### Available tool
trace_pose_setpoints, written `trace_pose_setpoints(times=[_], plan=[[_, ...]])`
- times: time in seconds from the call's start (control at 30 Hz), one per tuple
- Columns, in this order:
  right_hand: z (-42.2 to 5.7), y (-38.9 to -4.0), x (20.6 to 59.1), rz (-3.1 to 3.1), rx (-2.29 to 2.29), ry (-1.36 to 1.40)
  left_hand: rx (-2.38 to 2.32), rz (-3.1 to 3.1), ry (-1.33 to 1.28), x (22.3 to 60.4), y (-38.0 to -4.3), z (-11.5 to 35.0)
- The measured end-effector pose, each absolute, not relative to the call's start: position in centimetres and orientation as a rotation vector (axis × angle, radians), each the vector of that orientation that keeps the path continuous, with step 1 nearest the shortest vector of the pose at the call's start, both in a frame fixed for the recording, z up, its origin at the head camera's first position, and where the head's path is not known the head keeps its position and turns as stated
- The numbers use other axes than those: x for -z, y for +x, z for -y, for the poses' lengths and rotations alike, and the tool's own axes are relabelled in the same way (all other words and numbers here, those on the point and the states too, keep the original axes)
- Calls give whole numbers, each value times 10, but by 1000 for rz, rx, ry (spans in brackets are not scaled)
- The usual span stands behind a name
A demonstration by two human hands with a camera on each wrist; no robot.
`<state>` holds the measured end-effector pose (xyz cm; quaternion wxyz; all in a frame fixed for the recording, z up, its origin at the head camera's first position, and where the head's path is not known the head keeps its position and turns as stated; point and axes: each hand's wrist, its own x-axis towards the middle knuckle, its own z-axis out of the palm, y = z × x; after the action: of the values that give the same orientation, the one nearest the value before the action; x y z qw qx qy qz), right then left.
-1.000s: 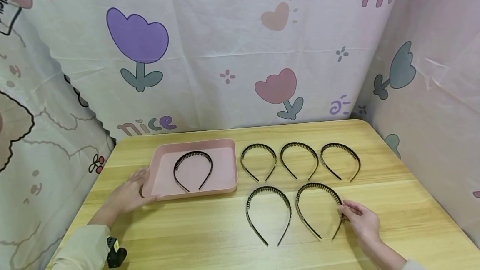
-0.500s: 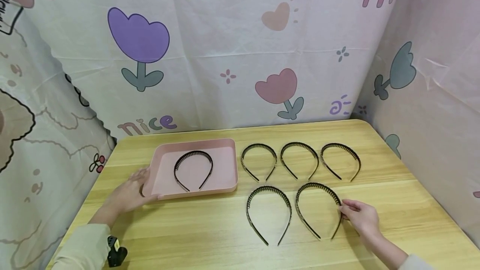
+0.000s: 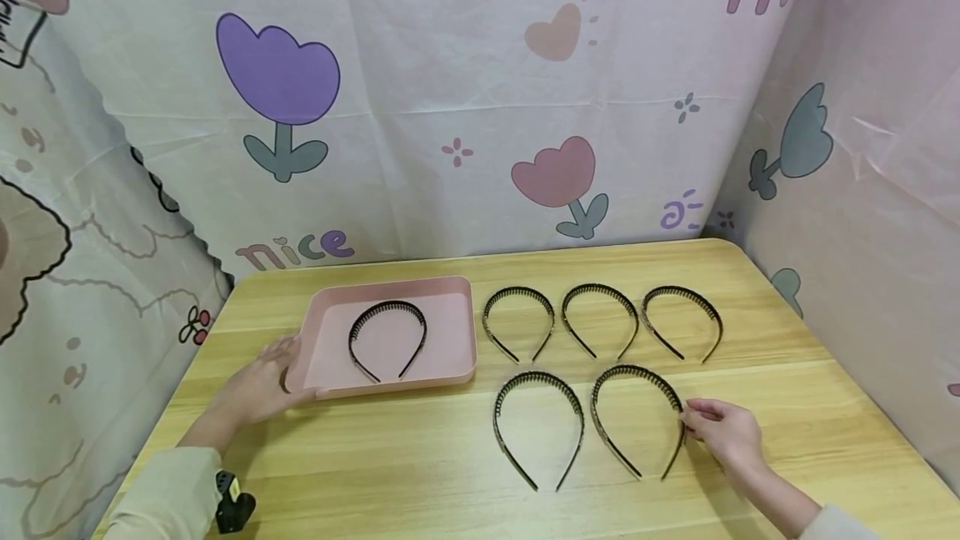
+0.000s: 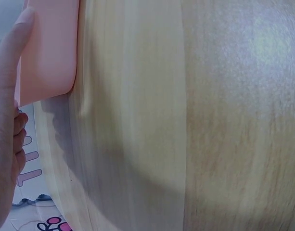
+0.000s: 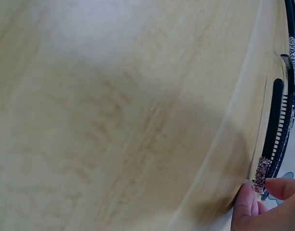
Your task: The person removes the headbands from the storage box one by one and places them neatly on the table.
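My left hand [image 3: 251, 390] grips the left end of a pink rectangular tray [image 3: 450, 336]. In the left wrist view the thumb lies along the wall of the tray [image 4: 51, 53], and the other fingers curl in beyond it. One black toothed headband [image 3: 386, 305] lies inside the tray. With thumb and fingertips my right hand [image 3: 727, 437] pinches the right arm of the front-right headband [image 3: 633, 371]. The right wrist view shows glittery stones on that headband [image 5: 262, 173], just by the fingertips of the right hand [image 5: 275, 207].
Left of the held one lies another headband [image 3: 535, 377]. Behind stand three more in a row: a left headband [image 3: 517, 291], a middle headband [image 3: 598, 288] and a right headband [image 3: 678, 290]. The wood-grain table [image 3: 375, 473] meets a patterned cloth backdrop [image 3: 420, 65].
Almost nothing differs. The lower ends of the pinched headband have shifted very slightly left; the right hand keeps its pinch and the left hand stays on the tray.
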<state>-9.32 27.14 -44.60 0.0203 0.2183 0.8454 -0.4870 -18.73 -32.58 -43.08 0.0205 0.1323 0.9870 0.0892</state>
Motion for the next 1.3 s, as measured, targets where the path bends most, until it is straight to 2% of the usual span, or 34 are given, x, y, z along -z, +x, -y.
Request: trace_pose_setpoints(times=[0.33,0.67,1.3], plan=[[-274,-108,435,-2678,1631,750,-273,-3056,397,427,-186,325],[-238,-121,423,-2541,1996,690,-270,-3062,412,429,-187,326],[-171,-137,421,-2521,1936,347,-273,-3059,414,429,-188,325]])
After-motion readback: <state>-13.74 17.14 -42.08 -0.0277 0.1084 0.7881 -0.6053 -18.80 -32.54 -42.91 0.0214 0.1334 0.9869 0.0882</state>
